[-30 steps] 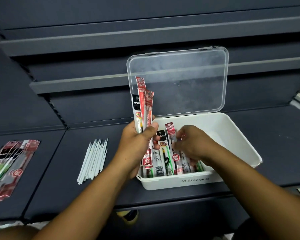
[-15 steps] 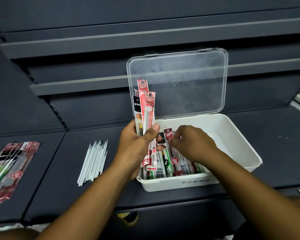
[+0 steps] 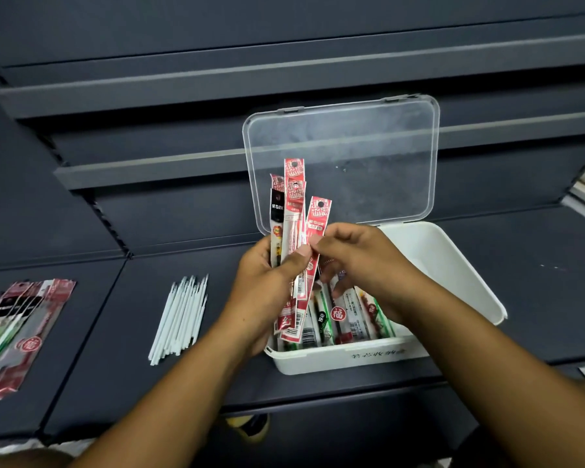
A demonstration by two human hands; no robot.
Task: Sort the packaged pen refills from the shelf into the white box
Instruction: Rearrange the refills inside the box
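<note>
My left hand (image 3: 263, 285) grips an upright bunch of packaged pen refills (image 3: 289, 214), red and black packets, over the left end of the white box (image 3: 453, 261). My right hand (image 3: 358, 261) pinches one red refill packet (image 3: 318, 228) at the right side of that bunch, tilted to the right. Inside the box, several packaged refills (image 3: 343, 319) lie side by side against the front wall. The box's clear lid (image 3: 352, 157) stands open behind it. More packaged refills (image 3: 21, 325) lie on the dark shelf at the far left.
A row of bare white refill tubes (image 3: 181, 315) lies on the shelf between the left pile and the box. Dark tiered shelf ledges (image 3: 149, 167) rise behind. The shelf's front edge runs just below the box.
My right hand has risen out of the box and taken hold of a red packet at the bunch in my left hand. The bunch stays upright.
</note>
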